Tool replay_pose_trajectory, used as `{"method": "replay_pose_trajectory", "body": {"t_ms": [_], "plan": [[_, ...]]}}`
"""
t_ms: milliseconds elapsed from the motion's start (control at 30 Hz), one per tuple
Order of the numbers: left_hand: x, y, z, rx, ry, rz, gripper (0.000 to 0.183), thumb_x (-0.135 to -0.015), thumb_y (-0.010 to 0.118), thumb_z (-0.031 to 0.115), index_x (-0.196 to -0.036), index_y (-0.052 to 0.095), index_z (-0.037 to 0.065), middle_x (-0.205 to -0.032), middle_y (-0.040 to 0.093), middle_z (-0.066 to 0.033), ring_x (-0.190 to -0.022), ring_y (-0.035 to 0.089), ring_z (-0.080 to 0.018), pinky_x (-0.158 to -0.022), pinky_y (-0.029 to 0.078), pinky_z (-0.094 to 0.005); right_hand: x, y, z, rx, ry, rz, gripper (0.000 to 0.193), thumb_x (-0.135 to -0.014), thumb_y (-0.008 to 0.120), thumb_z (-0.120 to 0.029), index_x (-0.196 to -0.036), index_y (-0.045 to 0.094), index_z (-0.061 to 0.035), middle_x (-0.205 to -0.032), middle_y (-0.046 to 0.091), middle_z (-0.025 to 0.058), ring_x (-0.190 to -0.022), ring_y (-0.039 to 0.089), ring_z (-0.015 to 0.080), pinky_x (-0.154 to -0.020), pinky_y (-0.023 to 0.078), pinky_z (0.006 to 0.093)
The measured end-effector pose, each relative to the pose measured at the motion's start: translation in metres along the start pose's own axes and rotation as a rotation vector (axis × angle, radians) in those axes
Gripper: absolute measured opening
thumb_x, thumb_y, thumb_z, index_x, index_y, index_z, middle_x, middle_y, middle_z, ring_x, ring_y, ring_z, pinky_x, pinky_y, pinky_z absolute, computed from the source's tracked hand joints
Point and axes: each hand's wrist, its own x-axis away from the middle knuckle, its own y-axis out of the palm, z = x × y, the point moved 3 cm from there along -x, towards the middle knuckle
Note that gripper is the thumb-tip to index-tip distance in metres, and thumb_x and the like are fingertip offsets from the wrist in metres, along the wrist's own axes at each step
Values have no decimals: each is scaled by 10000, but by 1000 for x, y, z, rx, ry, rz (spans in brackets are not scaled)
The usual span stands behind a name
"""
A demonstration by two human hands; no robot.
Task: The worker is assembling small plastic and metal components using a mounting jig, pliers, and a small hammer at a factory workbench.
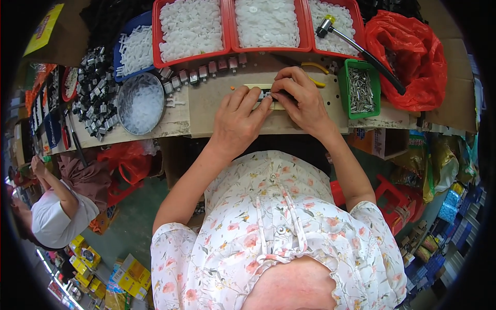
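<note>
My left hand [237, 118] and my right hand [304, 101] meet at the board on the table, fingertips almost touching. Between them lies a pale yellow block [257, 86] with a dark opening. A small grey-and-white part [263, 94] shows at that opening, mostly covered by my fingers. The left thumb and fingers press on it from one side. From the other side, my right thumb and index finger are pinched together at its end. What exactly the pinch holds is hidden. Just behind stands a row of small metal-and-pink pieces [194, 77].
Red trays [232, 31] of white plastic parts line the back. At left are a round metal bowl [120, 106] and a heap of black-and-silver pieces [95, 88]. Yellow-handled pliers [316, 67], a green bin [343, 88] of metal pins and a hammer [369, 58] lie right. Another person [59, 217] sits left.
</note>
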Motion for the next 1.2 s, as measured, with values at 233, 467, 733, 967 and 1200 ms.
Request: {"method": "replay_pose_trajectory", "body": {"t_ms": [233, 467, 733, 967, 1200], "plan": [[-3, -5, -1, -72, 75, -68, 249, -805, 722, 156, -1021, 679, 40, -1047, 604, -83, -994, 579, -263, -799, 466, -389, 19, -78, 8, 301, 60, 260, 162, -827, 700, 1, -980, 650, -14, -987, 611, 134, -912, 634, 315, -781, 501, 406], [-35, -16, -19, 216, -64, -162, 158, -789, 720, 89, -927, 687, 22, -979, 616, -116, -964, 580, -299, -785, 492, -402, 57, -121, 52, 590, 331, 174, 166, -897, 664, -36, -1053, 657, 18, -969, 601, 149, -867, 632, 326, -749, 487, 383], [-100, -9, -79, -11, 2, -97, 164, -752, 673, -24, -902, 729, 9, -922, 645, -112, -930, 604, -328, -817, 519, -427, 51, -120, 61, 585, 358, 139, 125, -872, 664, -23, -985, 647, 30, -911, 600, 164, -836, 623, 349, -731, 474, 406], [-123, 6, -102, 31, 29, -338, 182, -730, 686, -31, -889, 751, 28, -894, 646, -166, -936, 635, -350, -811, 532, -427, 53, -125, 66, 512, 392, 225, 107, -877, 681, -62, -937, 643, 18, -866, 632, 151, -789, 634, 328, -704, 482, 405], [-128, 11, -103, 26, 37, -441, 149, -732, 735, 1, -881, 740, 0, -869, 676, -120, -965, 612, -298, -835, 517, -409, 53, -128, 54, 454, 454, 257, 131, -895, 702, -74, -963, 647, 24, -853, 647, 115, -748, 622, 186, -698, 487, 307]]}}
